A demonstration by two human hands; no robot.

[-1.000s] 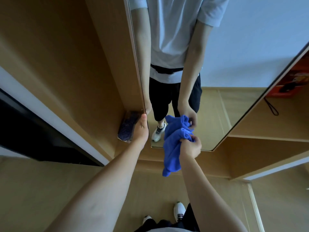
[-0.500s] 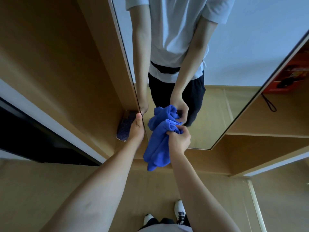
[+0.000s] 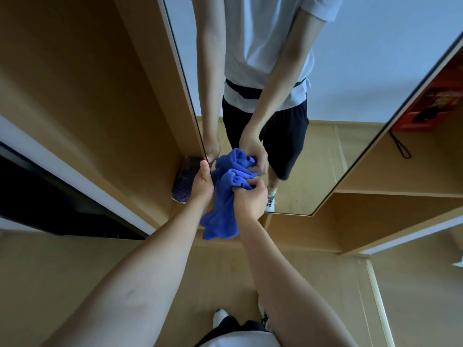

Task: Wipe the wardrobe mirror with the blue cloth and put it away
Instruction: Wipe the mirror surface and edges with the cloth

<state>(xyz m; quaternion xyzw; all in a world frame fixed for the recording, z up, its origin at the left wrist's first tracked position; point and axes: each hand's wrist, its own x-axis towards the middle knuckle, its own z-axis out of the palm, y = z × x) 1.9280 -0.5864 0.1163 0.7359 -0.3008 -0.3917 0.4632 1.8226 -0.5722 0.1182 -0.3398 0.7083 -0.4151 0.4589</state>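
Head view, looking down at the wardrobe mirror (image 3: 325, 71), used here as landmark. One blue cloth (image 3: 225, 204), bunched; its top was pressed against the glass near the mirror's lower left corner, the rest hung down below the mirror's bottom edge. Right hand (image 3: 250, 200) gripped the cloth in a closed fist, fingers curled round the wad, knuckles toward the glass. Left hand (image 3: 203, 186) was at the mirror's left edge, thumb up along the frame, just left of the cloth; fingers were hidden behind the edge, so whether they curled round it cannot be told.

Containers: the wardrobe compartment (image 3: 105, 101) left of the mirror, wooden walls, held one dark purple shoe-like item (image 3: 184, 180) at its bottom, right beside the left hand; too dim to name better. Right of the mirror, one open shelf (image 3: 400, 194) with a red box (image 3: 426, 106) above it, partly cut off by the mirror's edge, and one black cord loop (image 3: 400, 149) hanging below the box. The bay under the shelf showed only wood.

Counts: one cloth, one mirror, two hands, two bare forearms. The mirror reflected the person's white shirt, dark shorts, both arms and the cloth. Wood floor (image 3: 100, 266) below the mirror; two white shoes (image 3: 220, 316) at the bottom of the view.
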